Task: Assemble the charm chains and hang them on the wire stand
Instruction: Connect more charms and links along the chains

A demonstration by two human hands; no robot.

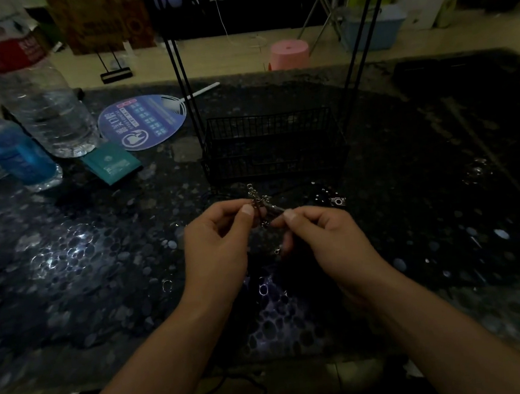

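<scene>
In dim light a small silver charm chain is held between both hands above the dark speckled table. My left hand pinches it between thumb and forefinger, and my right hand pinches its other end. A short piece dangles under the fingers. The black wire stand, with a mesh basket base and tall thin uprights, stands just behind the hands. Loose silver charms lie on the table to the right of the chain.
At the left stand a large clear water bottle and a blue bottle. A teal packet and a purple round fan lie near them. Beyond the table's far edge are a pink stool and a blue bin.
</scene>
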